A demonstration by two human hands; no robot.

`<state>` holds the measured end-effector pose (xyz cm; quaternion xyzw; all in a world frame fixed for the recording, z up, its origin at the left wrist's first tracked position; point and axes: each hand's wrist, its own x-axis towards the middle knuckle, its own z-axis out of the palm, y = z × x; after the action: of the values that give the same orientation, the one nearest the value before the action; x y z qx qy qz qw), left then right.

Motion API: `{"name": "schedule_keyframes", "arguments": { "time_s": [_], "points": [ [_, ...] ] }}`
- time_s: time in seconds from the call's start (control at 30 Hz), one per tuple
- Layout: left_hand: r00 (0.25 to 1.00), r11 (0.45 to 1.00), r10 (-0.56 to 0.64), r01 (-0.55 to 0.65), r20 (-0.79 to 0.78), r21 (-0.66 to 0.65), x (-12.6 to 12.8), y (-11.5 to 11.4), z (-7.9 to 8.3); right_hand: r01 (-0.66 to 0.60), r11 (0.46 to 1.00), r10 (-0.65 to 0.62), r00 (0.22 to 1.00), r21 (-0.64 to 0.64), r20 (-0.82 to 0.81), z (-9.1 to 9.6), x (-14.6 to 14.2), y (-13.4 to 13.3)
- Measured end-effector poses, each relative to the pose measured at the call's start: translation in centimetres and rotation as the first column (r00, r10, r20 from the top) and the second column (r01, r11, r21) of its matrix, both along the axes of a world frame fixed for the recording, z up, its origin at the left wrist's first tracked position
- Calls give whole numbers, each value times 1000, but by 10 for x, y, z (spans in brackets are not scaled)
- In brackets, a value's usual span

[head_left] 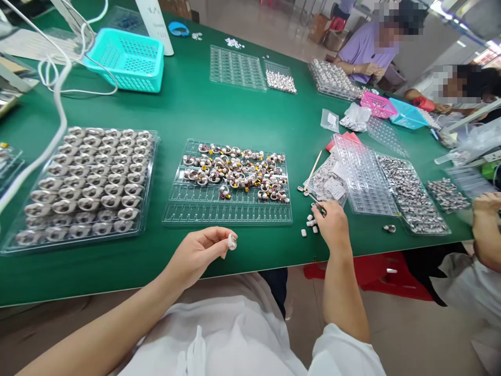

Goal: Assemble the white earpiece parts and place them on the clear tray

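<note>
Left hand over table, pinching small white part; right hand palm-down, gripping thin tool.

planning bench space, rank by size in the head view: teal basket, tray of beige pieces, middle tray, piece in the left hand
1. Tray of beige pieces
2. Middle tray
3. Teal basket, though farther back
4. Piece in the left hand

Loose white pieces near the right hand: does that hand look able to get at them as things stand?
Probably yes. The right hand, holding a thin tool, is right beside the loose white pieces, and nothing appears to cover the nearest ones.
</note>
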<state>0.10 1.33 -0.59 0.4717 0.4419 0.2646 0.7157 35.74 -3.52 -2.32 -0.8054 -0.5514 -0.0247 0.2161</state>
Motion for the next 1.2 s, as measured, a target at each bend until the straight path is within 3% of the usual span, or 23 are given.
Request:
{"name": "schedule_keyframes", "arguments": {
  "time_s": [0.13,0.27,0.37,0.43,0.5,0.57,0.63,0.77,0.97,1.07,1.2],
  "points": [
    [1000,999,-28,28,-2,25,-4,-1,-1,-39,999,39,999,5,24,0,-2,15],
    [999,999,33,-32,-20,34,-10,2,-2,-106,989,106,994,107,10,12,-25,8],
    [995,996,89,-90,51,8,-7,1,2,-188,960,203,978,208,-51,20,-71,-7],
    [985,994,106,-103,139,-30,-1,-3,5,-206,909,325,895,364,-306,21,-112,-16],
    [969,994,107,-99,221,-46,6,-8,8,-222,858,439,785,463,-437,19,-151,-20],
    [962,994,108,-107,252,-18,11,-13,9,-211,803,511,723,557,-464,13,-182,-19],
    [964,992,114,-124,239,29,12,-17,11,-183,772,505,759,608,-412,7,-200,-16],
    [977,982,122,-144,174,120,6,-19,19,-211,756,470,834,620,-289,-5,-209,-11],
    [987,966,145,-156,70,208,-4,-13,31,-289,736,526,813,612,-250,-2,-205,-14],
    [989,967,148,-151,32,203,-9,-9,28,-234,769,521,769,595,-371,5,-205,-18],
    [992,974,129,-128,6,188,-9,-7,22,-151,835,492,636,529,-594,10,-206,-21]
  ]
}}
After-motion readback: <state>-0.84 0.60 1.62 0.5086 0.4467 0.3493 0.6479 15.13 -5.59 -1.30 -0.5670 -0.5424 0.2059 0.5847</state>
